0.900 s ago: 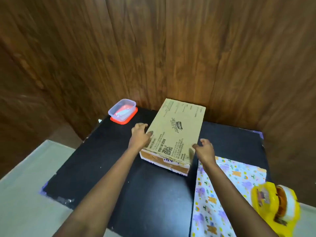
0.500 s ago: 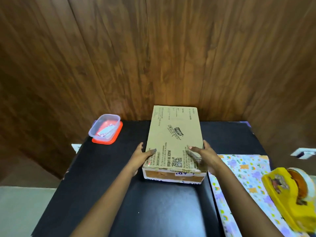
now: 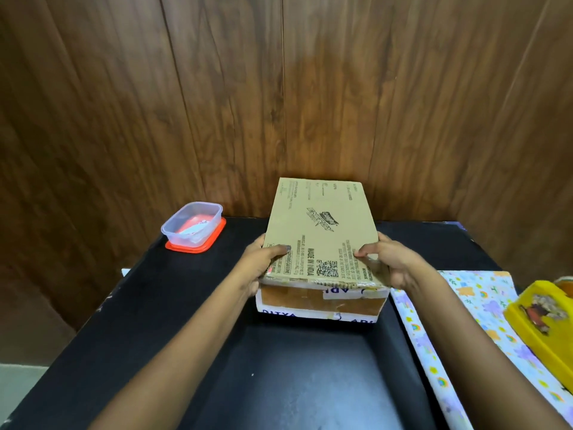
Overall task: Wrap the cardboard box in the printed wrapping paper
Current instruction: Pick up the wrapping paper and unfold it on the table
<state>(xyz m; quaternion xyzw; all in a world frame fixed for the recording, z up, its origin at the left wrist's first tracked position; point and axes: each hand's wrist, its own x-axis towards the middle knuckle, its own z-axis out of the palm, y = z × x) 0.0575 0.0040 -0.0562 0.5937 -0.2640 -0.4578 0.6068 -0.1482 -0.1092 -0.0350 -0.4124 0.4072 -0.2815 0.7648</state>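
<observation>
A brown cardboard box (image 3: 321,231) with black print on top and taped ends sits lengthwise in the middle of the black table (image 3: 279,367). My left hand (image 3: 259,265) grips its near left edge, thumb on the top face. My right hand (image 3: 392,263) grips the near right edge the same way. The printed wrapping paper (image 3: 459,321), white with small coloured animals and rainbows, lies flat on the table to the right of the box, apart from it.
A clear plastic container on an orange lid (image 3: 193,228) stands at the table's back left. A yellow tape dispenser (image 3: 545,318) rests on the wrapping paper at the right edge. Dark wood panelling (image 3: 279,103) rises right behind the table.
The box has been turned from a slant to straight and drawn closer to me. Both hands have stayed on its near edges.
</observation>
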